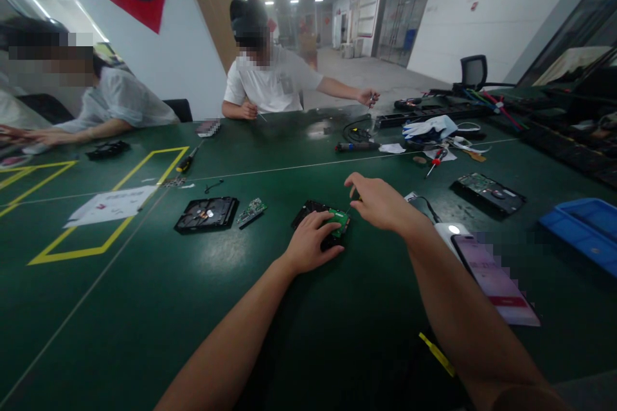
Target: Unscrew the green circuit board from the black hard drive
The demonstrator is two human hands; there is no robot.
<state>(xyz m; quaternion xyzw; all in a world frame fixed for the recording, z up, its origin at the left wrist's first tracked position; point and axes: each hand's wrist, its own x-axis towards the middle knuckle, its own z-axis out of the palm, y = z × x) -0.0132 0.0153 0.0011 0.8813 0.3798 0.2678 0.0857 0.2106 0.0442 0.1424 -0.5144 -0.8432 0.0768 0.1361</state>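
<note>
Left hand (312, 244), fairly spread, is bracing a hard drive (302, 212) by its green board (342, 219) in the near middle, seemingly to steady it, while the right hand (380, 203) is hanging curled just right of it, pinching what, if anything, I cannot tell.

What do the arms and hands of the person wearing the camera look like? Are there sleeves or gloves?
The left hand and right hand are bare, with no gloves. The left forearm and right forearm show no sleeves, watch, bracelet or clear markings. I see no rings, but some fingers are hidden.
</note>
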